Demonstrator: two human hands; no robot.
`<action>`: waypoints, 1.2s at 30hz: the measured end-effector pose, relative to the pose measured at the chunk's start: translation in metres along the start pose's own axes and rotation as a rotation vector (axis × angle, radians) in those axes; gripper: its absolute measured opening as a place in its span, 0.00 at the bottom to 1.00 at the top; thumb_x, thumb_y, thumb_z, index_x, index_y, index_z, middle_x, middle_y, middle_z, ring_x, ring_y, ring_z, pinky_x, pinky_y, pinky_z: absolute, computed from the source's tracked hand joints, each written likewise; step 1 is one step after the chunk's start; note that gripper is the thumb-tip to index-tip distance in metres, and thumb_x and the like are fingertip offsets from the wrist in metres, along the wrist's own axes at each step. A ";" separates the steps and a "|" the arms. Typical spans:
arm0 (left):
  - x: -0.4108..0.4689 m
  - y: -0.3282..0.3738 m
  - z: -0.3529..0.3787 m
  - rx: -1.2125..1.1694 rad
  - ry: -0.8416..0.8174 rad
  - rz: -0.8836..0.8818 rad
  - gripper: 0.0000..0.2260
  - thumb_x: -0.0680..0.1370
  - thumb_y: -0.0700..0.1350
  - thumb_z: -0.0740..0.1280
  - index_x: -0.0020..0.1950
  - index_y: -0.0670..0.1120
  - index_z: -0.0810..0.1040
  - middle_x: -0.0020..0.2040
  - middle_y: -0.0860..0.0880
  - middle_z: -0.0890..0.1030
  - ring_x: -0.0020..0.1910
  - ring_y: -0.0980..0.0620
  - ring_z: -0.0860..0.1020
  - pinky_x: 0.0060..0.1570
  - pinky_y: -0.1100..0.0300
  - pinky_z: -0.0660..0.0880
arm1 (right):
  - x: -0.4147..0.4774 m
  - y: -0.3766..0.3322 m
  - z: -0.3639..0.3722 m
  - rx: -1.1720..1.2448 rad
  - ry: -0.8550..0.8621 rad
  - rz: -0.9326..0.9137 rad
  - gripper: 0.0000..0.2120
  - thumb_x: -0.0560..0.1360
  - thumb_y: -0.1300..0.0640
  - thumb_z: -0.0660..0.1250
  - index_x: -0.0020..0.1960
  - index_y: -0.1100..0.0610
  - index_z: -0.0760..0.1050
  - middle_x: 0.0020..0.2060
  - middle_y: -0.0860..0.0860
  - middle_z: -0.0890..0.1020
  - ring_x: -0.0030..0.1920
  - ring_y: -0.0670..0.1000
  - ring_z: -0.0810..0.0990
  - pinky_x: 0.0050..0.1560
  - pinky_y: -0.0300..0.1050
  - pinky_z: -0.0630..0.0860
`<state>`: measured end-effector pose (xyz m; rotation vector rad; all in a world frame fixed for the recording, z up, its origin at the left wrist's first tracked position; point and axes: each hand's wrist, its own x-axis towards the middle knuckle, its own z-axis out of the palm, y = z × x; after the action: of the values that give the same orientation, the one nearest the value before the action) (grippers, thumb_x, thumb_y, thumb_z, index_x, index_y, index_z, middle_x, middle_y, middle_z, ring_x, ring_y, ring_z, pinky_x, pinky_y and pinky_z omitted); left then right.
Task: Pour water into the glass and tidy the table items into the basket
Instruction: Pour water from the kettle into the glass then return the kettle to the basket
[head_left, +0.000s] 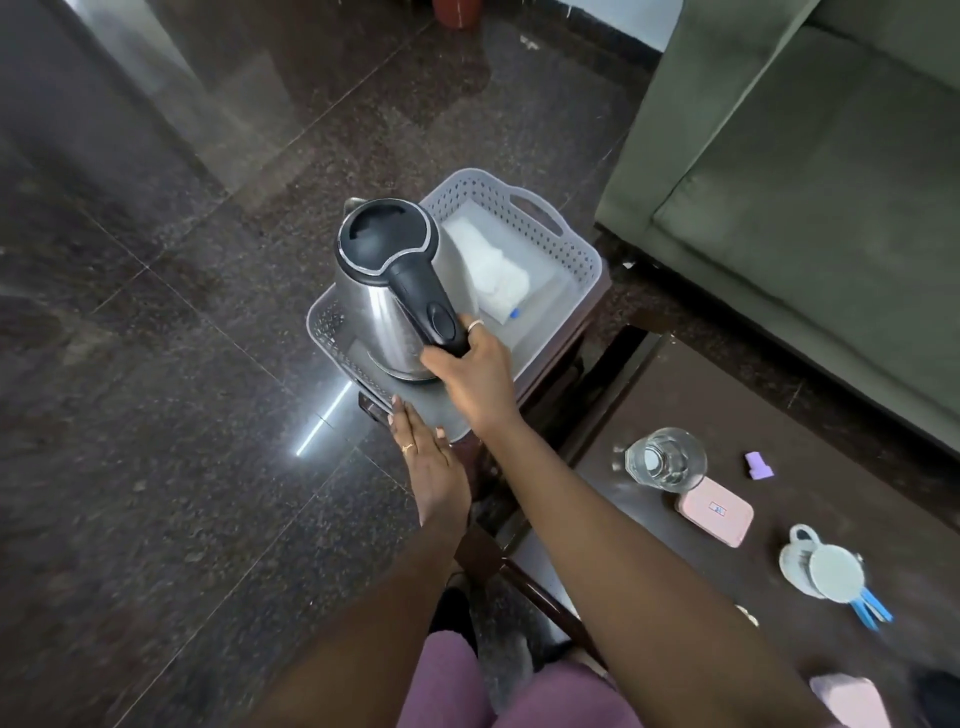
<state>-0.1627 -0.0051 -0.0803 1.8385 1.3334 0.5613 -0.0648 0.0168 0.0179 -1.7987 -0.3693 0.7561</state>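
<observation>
A steel kettle (382, 306) with a black lid and handle stands inside the grey perforated basket (566, 228), at its near left end. My right hand (475, 376) is shut around the kettle's black handle. My left hand (428, 460) lies flat with fingers together against the basket's near edge. A white folded cloth (491, 270) lies in the basket beside the kettle. On the dark table (675, 395) to the right stands a clear glass (665, 460) with water in it.
A pink case (719, 512), a small purple piece (758, 465), a grey mug with a round lid (826, 569) and blue pegs (872, 610) lie on the table. The basket rests on a small dark stool. A green sofa (805, 182) stands behind. Dark polished floor lies to the left.
</observation>
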 end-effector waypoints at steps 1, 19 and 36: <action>0.001 -0.005 0.003 0.012 -0.015 -0.027 0.23 0.80 0.34 0.54 0.74 0.35 0.52 0.76 0.38 0.52 0.76 0.41 0.51 0.75 0.44 0.53 | -0.002 -0.004 -0.006 0.003 0.001 -0.003 0.08 0.64 0.57 0.69 0.42 0.58 0.75 0.31 0.48 0.77 0.32 0.47 0.73 0.30 0.34 0.70; -0.061 0.048 0.112 0.398 -0.732 0.550 0.34 0.74 0.56 0.66 0.74 0.42 0.58 0.76 0.45 0.60 0.75 0.49 0.57 0.75 0.51 0.49 | -0.137 -0.021 -0.267 -0.367 0.389 0.056 0.07 0.56 0.53 0.67 0.32 0.44 0.73 0.24 0.43 0.74 0.29 0.44 0.71 0.31 0.40 0.67; -0.066 0.071 0.198 0.413 -0.842 0.507 0.45 0.62 0.58 0.76 0.73 0.48 0.60 0.70 0.46 0.69 0.70 0.49 0.66 0.75 0.47 0.46 | -0.140 0.054 -0.338 -0.672 0.296 0.466 0.07 0.61 0.58 0.72 0.31 0.52 0.74 0.27 0.52 0.78 0.31 0.54 0.77 0.28 0.41 0.68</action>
<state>0.0002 -0.1427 -0.1363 2.3700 0.4247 -0.2828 0.0450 -0.3306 0.0794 -2.6487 0.0122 0.7079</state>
